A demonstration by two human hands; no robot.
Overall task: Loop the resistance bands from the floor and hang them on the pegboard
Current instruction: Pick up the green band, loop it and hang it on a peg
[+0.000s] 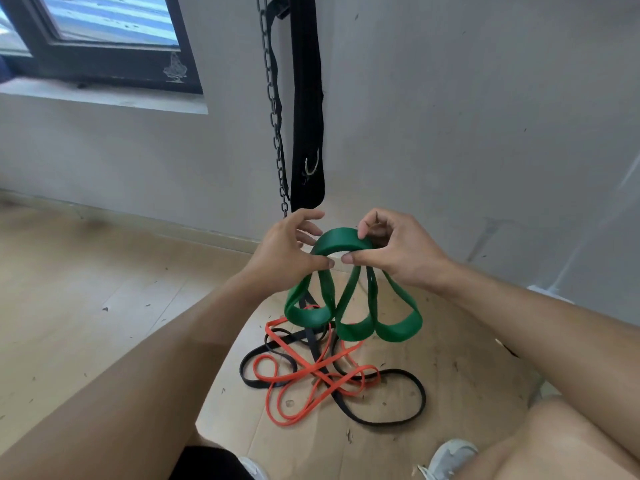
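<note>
A wide green resistance band point(349, 306) is folded into three hanging loops, held up in front of the wall. My left hand point(287, 251) pinches its top on the left side. My right hand point(391, 251) pinches the top on the right, thumb and fingers curled round the arched part. Below, on the floor, an orange band point(294, 375) and a black band point(408, 400) lie tangled together. No pegboard is in view.
A black chain point(275, 109) and a black strap with a metal hook point(307, 133) hang down the wall just behind my hands. A window point(104, 36) sits at upper left. The bands lie on cardboard point(450, 358) over wooden floor; my shoes point(446, 459) and knees are close below.
</note>
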